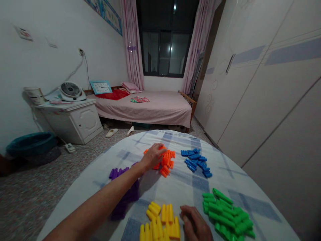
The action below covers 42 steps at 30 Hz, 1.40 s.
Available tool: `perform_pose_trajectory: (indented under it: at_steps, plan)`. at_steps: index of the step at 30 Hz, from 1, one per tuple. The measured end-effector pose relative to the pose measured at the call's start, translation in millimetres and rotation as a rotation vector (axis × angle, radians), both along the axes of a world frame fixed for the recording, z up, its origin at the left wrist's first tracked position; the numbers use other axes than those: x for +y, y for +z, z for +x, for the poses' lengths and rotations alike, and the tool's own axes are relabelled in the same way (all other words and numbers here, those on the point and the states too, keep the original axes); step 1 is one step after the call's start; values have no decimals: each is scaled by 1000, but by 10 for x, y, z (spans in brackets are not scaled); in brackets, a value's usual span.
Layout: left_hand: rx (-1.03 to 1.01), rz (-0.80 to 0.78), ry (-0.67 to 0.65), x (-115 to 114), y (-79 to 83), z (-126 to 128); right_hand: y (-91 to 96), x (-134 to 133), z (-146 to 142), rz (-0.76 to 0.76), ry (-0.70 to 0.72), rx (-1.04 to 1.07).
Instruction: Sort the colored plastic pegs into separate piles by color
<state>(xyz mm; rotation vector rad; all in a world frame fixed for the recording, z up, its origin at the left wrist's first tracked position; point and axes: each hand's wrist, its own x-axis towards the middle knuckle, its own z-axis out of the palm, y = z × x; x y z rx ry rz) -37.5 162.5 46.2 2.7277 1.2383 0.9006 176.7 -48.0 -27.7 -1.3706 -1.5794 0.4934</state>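
My left hand [153, 156] stretches across the table to the pile of orange plastic pieces [166, 161], its fingers bent down onto them, and an orange bit shows at the fingertips. My forearm partly covers a pile of purple pieces [129, 194]. My right hand [195, 223] rests near the front edge, fingers loosely bent and a gap by the thumb, with nothing seen in it. It lies between the yellow pieces [156, 227] and the green pieces [227, 214]. Farther back on the right are blue pieces [197, 160]. All are short, narrow and tube-like.
A white and blue checked cloth covers the round table [175, 190]. Beyond it stand a bed [160, 108] with a pink sheet and a white cabinet [82, 122] carrying a fan [71, 90]. A wardrobe [260, 83] lines the right side. A bin [32, 144] stands left.
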Motion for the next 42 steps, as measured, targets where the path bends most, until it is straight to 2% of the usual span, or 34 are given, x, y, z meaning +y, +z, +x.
perform_pose_trajectory:
  at_steps: [3, 7, 9, 11, 15, 18, 20, 25, 29, 33, 37, 42]
  plan:
    - [114, -64, -58, -150, -134, 106, 102, -7, 40, -59, 89, -43]
    - [20, -47, 70, -440, -144, 67, 196, -30, 35, -123, 94, -43]
    - [-83, -37, 133, -751, -139, -2, 226, -39, 18, -131, 91, -35]
    - [-145, -54, 153, -1160, -182, -82, 241, -41, 5, -133, 93, -36]
    - [-194, -145, 200, -1963, -398, -226, 230, -29, 4, -120, 94, -49]
    - [-257, -216, 231, -2272, -535, -280, 219, -22, 12, -102, 88, -62]
    - [-301, -250, 236, -2323, -557, -291, 224, -24, 14, -96, 82, -74]
    - [-338, -279, 231, -2279, -502, -294, 256, -52, -2, -87, 75, -114]
    - [-294, -336, 217, -2267, -491, -265, 278, -89, -26, -66, 65, -134]
    - [-227, -447, 192, -2171, -471, -110, 280, -94, -41, -56, 62, -126]
    - [-172, -449, 62, -2081, -448, 160, 257, -79, -30, -50, 69, -97]
    - [-265, -445, -173, -2186, -378, 403, 242, -85, -3, -56, 154, -133]
